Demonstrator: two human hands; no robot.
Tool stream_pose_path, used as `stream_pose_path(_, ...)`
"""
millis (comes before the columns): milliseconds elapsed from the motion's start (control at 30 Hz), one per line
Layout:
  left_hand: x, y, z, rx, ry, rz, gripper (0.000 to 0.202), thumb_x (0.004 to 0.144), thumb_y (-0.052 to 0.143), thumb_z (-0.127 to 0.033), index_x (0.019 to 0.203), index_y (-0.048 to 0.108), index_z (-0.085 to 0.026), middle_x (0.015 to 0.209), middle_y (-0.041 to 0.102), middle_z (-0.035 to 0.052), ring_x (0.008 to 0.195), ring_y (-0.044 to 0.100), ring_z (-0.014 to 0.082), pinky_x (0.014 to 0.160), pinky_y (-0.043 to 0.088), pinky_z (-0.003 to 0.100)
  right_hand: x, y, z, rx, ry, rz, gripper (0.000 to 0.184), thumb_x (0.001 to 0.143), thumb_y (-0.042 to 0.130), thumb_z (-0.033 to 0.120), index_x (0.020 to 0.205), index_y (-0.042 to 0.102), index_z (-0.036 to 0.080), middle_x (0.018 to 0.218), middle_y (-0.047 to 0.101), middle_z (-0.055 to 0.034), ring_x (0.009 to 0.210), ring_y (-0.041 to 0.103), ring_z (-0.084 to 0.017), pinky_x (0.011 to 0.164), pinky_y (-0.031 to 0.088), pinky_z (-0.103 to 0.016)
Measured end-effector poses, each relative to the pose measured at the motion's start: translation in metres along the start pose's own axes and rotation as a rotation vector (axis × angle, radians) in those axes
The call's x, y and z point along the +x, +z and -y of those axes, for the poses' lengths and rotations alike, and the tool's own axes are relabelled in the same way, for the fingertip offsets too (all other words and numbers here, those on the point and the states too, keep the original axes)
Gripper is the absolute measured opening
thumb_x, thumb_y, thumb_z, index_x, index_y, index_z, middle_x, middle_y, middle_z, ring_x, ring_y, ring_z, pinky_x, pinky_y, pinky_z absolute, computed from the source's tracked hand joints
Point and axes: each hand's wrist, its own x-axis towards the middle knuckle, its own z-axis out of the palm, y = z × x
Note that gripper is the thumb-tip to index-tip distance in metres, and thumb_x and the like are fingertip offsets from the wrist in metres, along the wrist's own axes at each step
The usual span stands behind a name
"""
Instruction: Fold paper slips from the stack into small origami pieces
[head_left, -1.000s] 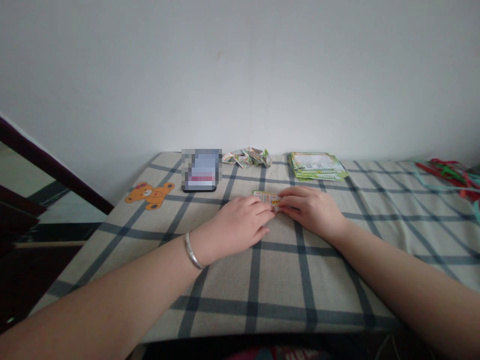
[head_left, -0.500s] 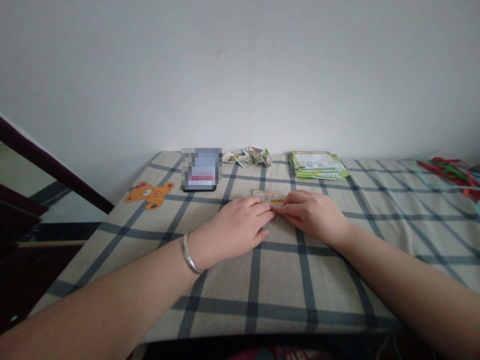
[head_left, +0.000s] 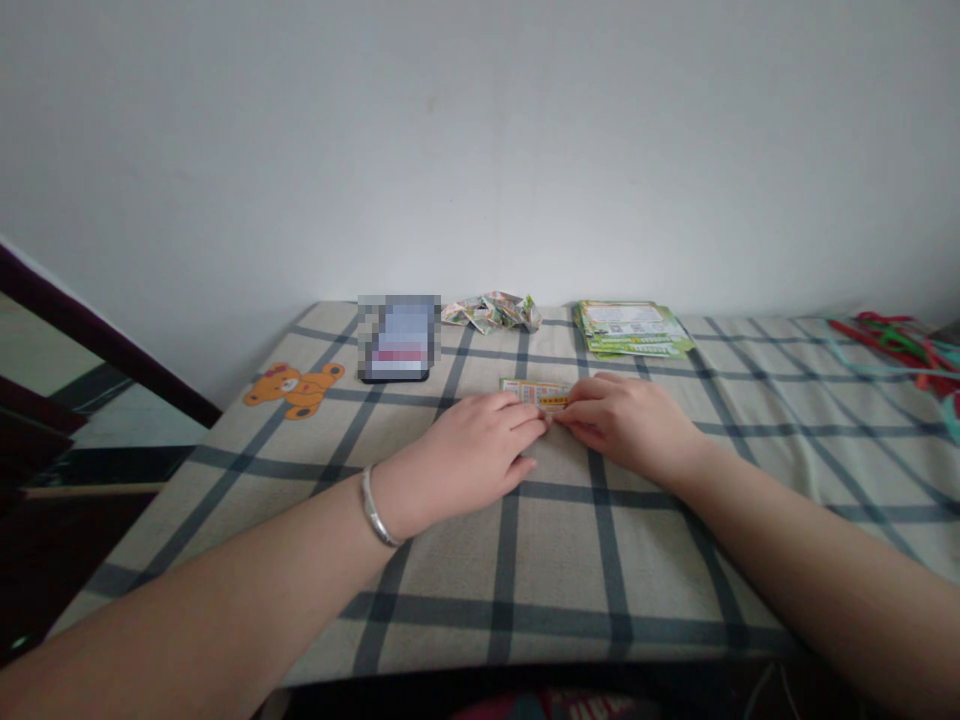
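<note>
A small folded printed paper [head_left: 534, 391], yellow and green, lies on the checked tablecloth [head_left: 570, 560] at the middle of the table. My left hand [head_left: 465, 455], with a silver bangle on its wrist, rests on the cloth with its curled fingertips pressed on the paper's near edge. My right hand [head_left: 630, 425] meets it from the right, fingers bent and pinching the same paper. Most of the paper's near half is hidden under the fingers.
A pile of small folded paper pieces [head_left: 491, 312] lies at the back by the wall. A stack of green leaflets [head_left: 631, 330] is to its right, a phone [head_left: 397, 338] to its left. Red and green cords [head_left: 904, 340] lie at the far right. A bear print [head_left: 294, 387] marks the cloth.
Both hands stay on the paper; the right fingers have shifted slightly along its edge. The view has drifted a little.
</note>
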Motion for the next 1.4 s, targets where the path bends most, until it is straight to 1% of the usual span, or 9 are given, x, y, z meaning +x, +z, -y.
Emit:
stream_pose_path(167, 0.000, 0.000, 0.000, 0.011, 0.011, 0.021, 0.035, 0.090, 0.056, -0.031, 0.120, 0.057, -0.013, 0.122, 0.063, 0.0091, 0.118, 0.052, 0.0273, 0.102, 0.043, 0.044, 0.000, -0.004, 0.000, -0.056, 0.073, 0.028, 0.016, 0.088, 0.058, 0.025, 0.085, 0.074, 0.024, 0.085, 0.067, -0.0032, 0.076, 0.061, -0.016, 0.059, 0.038, -0.028)
stream_pose_path(433, -0.001, -0.001, 0.001, -0.005, 0.010, 0.025, 0.038, 0.089, 0.058, -0.032, 0.123, 0.056, -0.014, 0.126, 0.061, 0.0077, 0.120, 0.051, 0.0254, 0.104, 0.041, 0.042, 0.000, -0.004, -0.005, -0.142, 0.170, 0.052, 0.016, 0.088, 0.057, 0.027, 0.089, 0.074, 0.027, 0.090, 0.069, -0.0011, 0.072, 0.062, -0.016, 0.050, 0.032, -0.028)
stream_pose_path(633, -0.001, -0.001, 0.002, -0.037, 0.006, 0.015, 0.040, 0.089, 0.059, -0.031, 0.124, 0.056, -0.014, 0.126, 0.062, 0.0059, 0.118, 0.051, 0.0241, 0.103, 0.042, 0.041, -0.001, -0.001, -0.013, -0.138, 0.173, 0.048, 0.017, 0.086, 0.057, 0.021, 0.089, 0.073, 0.025, 0.095, 0.070, -0.0007, 0.079, 0.064, -0.017, 0.054, 0.037, -0.027)
stream_pose_path(833, -0.003, -0.001, 0.005, -0.056, 0.026, 0.020, 0.041, 0.089, 0.059, -0.031, 0.127, 0.054, -0.015, 0.130, 0.060, 0.0042, 0.121, 0.049, 0.0229, 0.105, 0.040, 0.040, 0.001, -0.002, -0.014, -0.139, 0.186, 0.075, 0.018, 0.087, 0.056, 0.023, 0.090, 0.073, 0.025, 0.096, 0.070, -0.0005, 0.079, 0.064, -0.017, 0.056, 0.039, -0.027)
stream_pose_path(1033, -0.004, -0.004, 0.006, -0.049, 0.017, 0.045, 0.037, 0.089, 0.058, -0.031, 0.124, 0.056, -0.017, 0.129, 0.060, 0.0041, 0.120, 0.050, 0.0223, 0.104, 0.041, 0.039, 0.001, -0.004, -0.012, -0.148, 0.148, 0.090, 0.018, 0.087, 0.054, 0.021, 0.087, 0.072, 0.023, 0.098, 0.070, -0.0012, 0.083, 0.064, -0.018, 0.062, 0.042, -0.027)
stream_pose_path(1133, -0.003, -0.007, 0.003, -0.024, 0.000, 0.048, 0.036, 0.089, 0.059, -0.031, 0.122, 0.057, -0.019, 0.127, 0.061, 0.0039, 0.118, 0.052, 0.0227, 0.101, 0.042, 0.040, 0.001, -0.004, -0.011, -0.164, 0.093, 0.083, 0.018, 0.088, 0.053, 0.018, 0.088, 0.071, 0.021, 0.099, 0.070, -0.0035, 0.086, 0.063, -0.019, 0.067, 0.044, -0.029)
stream_pose_path(1267, -0.004, -0.007, -0.007, 0.048, -0.064, 0.042, 0.034, 0.088, 0.060, -0.032, 0.119, 0.058, -0.020, 0.121, 0.063, 0.0059, 0.110, 0.055, 0.0259, 0.093, 0.045, 0.045, 0.003, -0.003, -0.013, -0.171, 0.061, 0.070, 0.021, 0.089, 0.051, 0.015, 0.097, 0.070, 0.019, 0.100, 0.071, -0.0052, 0.087, 0.063, -0.020, 0.069, 0.045, -0.030)
stream_pose_path(1400, -0.003, -0.006, -0.010, 0.041, -0.090, 0.042, 0.032, 0.087, 0.061, -0.033, 0.116, 0.059, -0.019, 0.119, 0.062, 0.0070, 0.110, 0.055, 0.0262, 0.094, 0.045, 0.044, 0.005, -0.002, -0.017, -0.162, 0.042, 0.052, 0.020, 0.090, 0.052, 0.016, 0.097, 0.070, 0.019, 0.101, 0.071, -0.0057, 0.088, 0.064, -0.020, 0.070, 0.045, -0.030)
